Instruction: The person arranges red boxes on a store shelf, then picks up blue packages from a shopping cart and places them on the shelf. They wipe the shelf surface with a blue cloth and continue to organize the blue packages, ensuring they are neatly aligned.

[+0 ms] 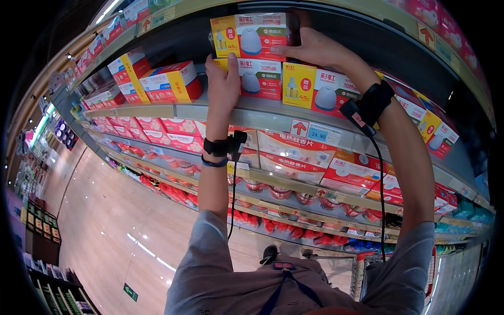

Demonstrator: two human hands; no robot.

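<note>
A Rainbow heater box (261, 36), red, white and yellow with a pictured white device, sits on top of a matching lower box (261, 78) on the shelf. My right hand (311, 45) grips the upper box at its right end, thumb on the front and the other fingers partly hidden behind. At the lower box's left end is my left hand (223, 80), its thumb across the front and its fingers around the side. Its thumb tip reaches the upper box's bottom edge. Another matching box (315, 87) stands to the right, partly covered by my right forearm.
Red, white and yellow cartons (169, 82) stand farther left on the shelf (189, 109). Lower shelves hold boxed mosquito mats (295, 151) and round tubs (279, 191). A shelf edge (445, 51) runs overhead. Beside my legs is a shopping cart (358, 271). Cables hang from both wrist straps.
</note>
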